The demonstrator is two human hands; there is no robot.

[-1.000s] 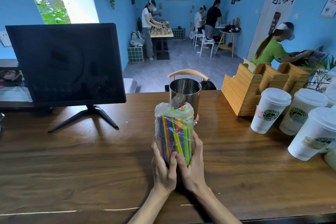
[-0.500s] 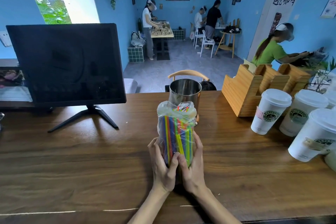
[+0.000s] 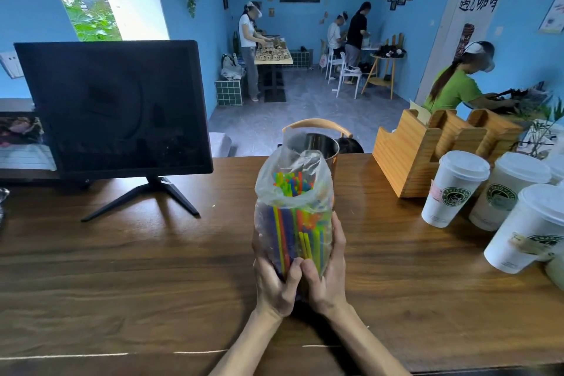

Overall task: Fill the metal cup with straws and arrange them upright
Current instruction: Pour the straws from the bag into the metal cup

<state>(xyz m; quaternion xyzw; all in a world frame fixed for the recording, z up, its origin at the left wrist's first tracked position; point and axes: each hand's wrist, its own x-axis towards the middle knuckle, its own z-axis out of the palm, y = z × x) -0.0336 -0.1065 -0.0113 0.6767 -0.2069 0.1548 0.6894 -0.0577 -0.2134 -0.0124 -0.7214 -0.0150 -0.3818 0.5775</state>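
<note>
Before you, the wooden desk point(image 3: 122, 268) carries a dark monitor point(image 3: 113, 107) on its stand at left, the metal cup point(image 3: 320, 146) at centre rear, a wooden organiser point(image 3: 406, 162) and lidded paper cups point(image 3: 454, 189) at right.

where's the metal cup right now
In the head view the metal cup stands mid-counter at the far edge, just behind the bag of straws, left of the wooden organizer.
</note>
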